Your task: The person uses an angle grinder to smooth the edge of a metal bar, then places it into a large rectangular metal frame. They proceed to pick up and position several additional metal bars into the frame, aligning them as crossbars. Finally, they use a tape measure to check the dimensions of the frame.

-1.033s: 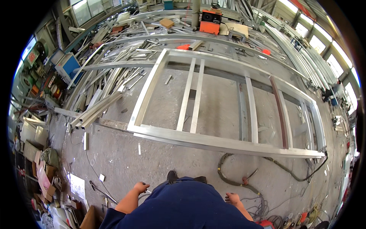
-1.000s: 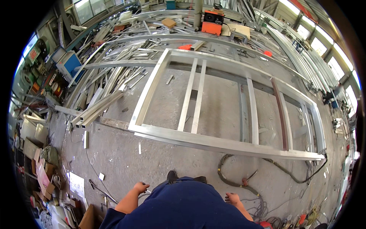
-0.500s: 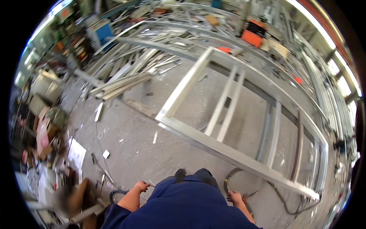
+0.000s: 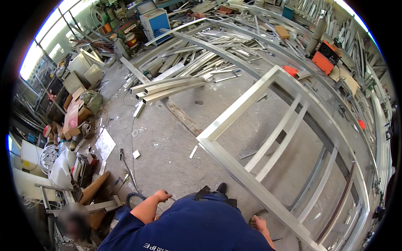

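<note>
Left hand and right hand, both half-curled, flank a worker's waist; whether either holds anything cannot be told. Over a grey concrete floor, a long rectangular silver metal frame stretches ahead and rightward, near the right hand; pale square-section metal tubes lie to its left.

the metal frame is cut off below.

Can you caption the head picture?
Bare left hand and right hand flank a navy shirt near a silver rectangular metal frame.
</note>
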A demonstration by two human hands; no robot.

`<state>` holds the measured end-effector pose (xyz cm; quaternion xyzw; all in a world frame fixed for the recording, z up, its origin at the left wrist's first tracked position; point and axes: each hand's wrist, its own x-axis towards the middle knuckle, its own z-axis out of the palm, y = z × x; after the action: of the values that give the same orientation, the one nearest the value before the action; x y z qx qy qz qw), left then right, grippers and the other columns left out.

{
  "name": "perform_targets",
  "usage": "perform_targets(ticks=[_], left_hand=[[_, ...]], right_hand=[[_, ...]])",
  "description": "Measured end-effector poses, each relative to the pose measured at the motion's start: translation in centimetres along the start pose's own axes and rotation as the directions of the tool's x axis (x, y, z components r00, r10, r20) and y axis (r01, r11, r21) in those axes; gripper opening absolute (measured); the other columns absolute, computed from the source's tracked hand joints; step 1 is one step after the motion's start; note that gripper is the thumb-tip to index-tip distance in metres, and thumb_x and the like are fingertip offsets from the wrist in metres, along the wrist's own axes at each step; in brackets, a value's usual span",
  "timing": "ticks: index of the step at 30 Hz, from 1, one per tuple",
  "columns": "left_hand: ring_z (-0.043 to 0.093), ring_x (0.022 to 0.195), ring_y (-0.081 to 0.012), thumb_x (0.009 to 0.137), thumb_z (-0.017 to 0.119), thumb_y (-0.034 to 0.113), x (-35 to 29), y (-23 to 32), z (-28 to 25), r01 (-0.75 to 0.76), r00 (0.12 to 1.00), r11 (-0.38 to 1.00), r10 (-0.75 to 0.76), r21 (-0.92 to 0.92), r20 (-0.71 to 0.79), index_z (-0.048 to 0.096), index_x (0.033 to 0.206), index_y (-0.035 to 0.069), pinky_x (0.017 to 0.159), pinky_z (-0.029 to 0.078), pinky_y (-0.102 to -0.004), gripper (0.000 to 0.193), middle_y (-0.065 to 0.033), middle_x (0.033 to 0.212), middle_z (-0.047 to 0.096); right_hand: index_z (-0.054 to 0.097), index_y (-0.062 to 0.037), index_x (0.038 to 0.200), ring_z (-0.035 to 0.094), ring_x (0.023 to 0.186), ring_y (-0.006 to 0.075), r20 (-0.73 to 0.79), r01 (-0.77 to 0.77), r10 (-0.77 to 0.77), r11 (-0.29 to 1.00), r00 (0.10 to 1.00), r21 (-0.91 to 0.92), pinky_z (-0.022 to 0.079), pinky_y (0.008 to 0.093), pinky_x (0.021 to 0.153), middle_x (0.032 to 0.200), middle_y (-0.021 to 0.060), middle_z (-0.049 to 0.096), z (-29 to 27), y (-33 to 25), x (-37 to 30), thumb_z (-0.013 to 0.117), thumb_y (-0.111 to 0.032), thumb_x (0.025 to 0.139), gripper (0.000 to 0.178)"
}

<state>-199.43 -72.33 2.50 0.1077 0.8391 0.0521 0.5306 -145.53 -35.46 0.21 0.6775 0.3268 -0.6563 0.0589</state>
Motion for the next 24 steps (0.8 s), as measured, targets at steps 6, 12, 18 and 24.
perform_targets(ticks=[6,12,18,24], left_hand=[[0.072,0.081,-0.0251,0.086,0.067,0.046,-1.1,6.5,-8.6,-0.103,0.972,0.986,0.072,-0.129,-0.222,0.073,0.105,0.002,0.078,0.055,-0.0372,0.048,-0.0127,0.089,0.075],[0.070,0.095,-0.0307,0.084,0.070,0.044,1.8,9.0,-16.8,-0.142,0.925,0.983,0.090,-0.115,-0.370,0.070,0.113,0.001,0.086,0.054,-0.0400,0.052,-0.0176,0.101,0.073],[0.068,0.102,-0.0340,0.083,0.073,0.043,13.2,10.4,-33.4,-0.226,0.790,0.974,0.181,-0.004,-0.586,0.065,0.118,-0.001,0.088,0.053,-0.0404,0.057,-0.0208,0.108,0.070],[0.058,0.118,-0.0400,0.083,0.073,0.040,27.6,16.1,-54.1,-0.187,0.708,0.982,0.156,0.031,-0.688,0.053,0.133,-0.002,0.100,0.048,-0.0440,0.069,-0.0258,0.129,0.059]], right_hand=[[0.060,0.0018,0.111,0.064,0.078,0.0250,0.126,-0.026,0.041,0.993,0.991,-0.117,0.052,0.0377,0.068,0.097,0.0144,0.066,4.8,-5.9,3.5,0.065,-0.029,0.094,0.036],[0.059,0.0019,0.115,0.065,0.083,0.0248,0.149,0.003,0.020,0.988,0.989,-0.157,0.053,0.0392,0.071,0.100,0.0145,0.067,9.8,-12.8,3.9,0.067,-0.031,0.094,0.040],[0.059,0.0042,0.116,0.067,0.074,0.0262,-0.039,-0.013,0.006,0.984,0.999,-0.177,0.055,0.0390,0.062,0.092,0.0145,0.066,15.7,-18.1,2.4,0.068,-0.030,0.092,0.042],[0.058,0.0056,0.121,0.068,0.077,0.0286,-0.137,-0.078,0.055,0.983,0.989,-0.167,0.056,0.0402,0.066,0.096,0.0166,0.067,26.1,-17.7,-0.4,0.067,-0.027,0.092,0.045]])
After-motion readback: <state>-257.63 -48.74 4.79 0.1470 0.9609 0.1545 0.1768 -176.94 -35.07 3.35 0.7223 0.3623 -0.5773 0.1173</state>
